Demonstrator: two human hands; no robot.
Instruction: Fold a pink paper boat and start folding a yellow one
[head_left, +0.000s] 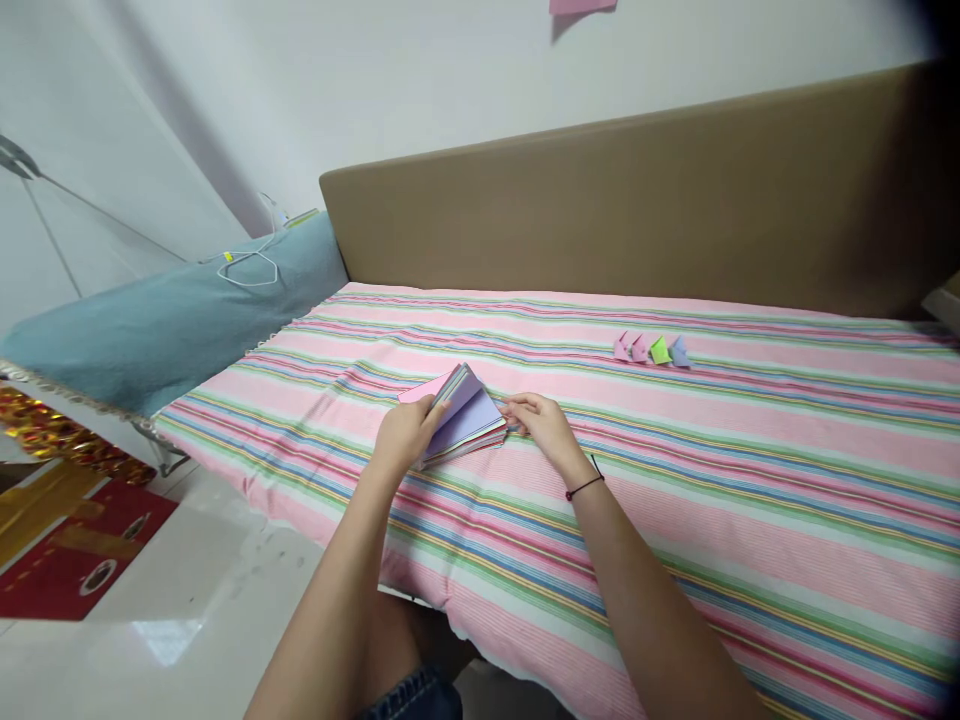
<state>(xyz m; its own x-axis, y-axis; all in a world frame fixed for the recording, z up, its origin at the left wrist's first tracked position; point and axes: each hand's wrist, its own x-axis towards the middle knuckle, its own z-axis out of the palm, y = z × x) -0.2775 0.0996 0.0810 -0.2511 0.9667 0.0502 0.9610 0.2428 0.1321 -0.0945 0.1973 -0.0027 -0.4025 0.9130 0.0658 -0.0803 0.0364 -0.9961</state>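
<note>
A stack of coloured paper sheets (469, 410) rests on the striped cloth, fanned open, with a purple sheet facing up. My left hand (405, 432) grips the left part of the stack, thumb on top, keeping a raised bunch of sheets with a pink one at its outer side. At the right corner of the stack, my right hand (541, 425) pinches the edge of the purple sheet with its fingertips. A dark cord bracelet (585, 488) circles my right wrist. Farther right stand several small folded paper pieces (651, 349) in a row: pink, green and blue.
The pink striped cloth (750, 450) covers the bed. Behind it rises a brown headboard (600, 210). On the left, a white wire hanger (249, 268) lies on a blue-green padded side (172, 300). A red box (90, 550) sits on the tiled floor.
</note>
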